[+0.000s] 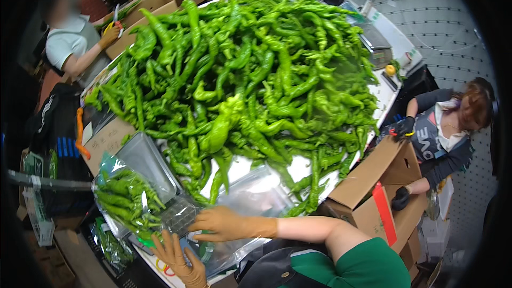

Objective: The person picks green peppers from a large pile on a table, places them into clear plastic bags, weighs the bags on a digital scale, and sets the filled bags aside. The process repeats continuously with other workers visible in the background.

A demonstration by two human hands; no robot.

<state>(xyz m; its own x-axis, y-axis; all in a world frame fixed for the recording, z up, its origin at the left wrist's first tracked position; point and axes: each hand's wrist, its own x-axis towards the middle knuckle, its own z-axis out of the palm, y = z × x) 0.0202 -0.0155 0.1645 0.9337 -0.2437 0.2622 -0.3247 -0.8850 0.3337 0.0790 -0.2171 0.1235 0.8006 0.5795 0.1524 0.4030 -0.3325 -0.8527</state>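
My left hand (182, 262), in a tan glove, has its fingers spread beside the lower end of a clear bag of green peppers (125, 194). My right hand (226, 224), gloved the same way, reaches left with fingers stretched out, over a stack of clear plastic bags (258, 194); nothing shows in its grip. The filled bag lies on its side at a clear plastic tray (146, 154). Beside my right fingertips is a grey gridded surface (178, 214). Beyond, a big heap of long green peppers (256, 85) covers the white table.
At right, a person in black gloves handles an open cardboard box (373, 173). At far left, another gloved person holds scissors (116, 18). A scale (375, 42) stands at the table's right edge. Green and yellow rings (164, 268) lie near my left hand.
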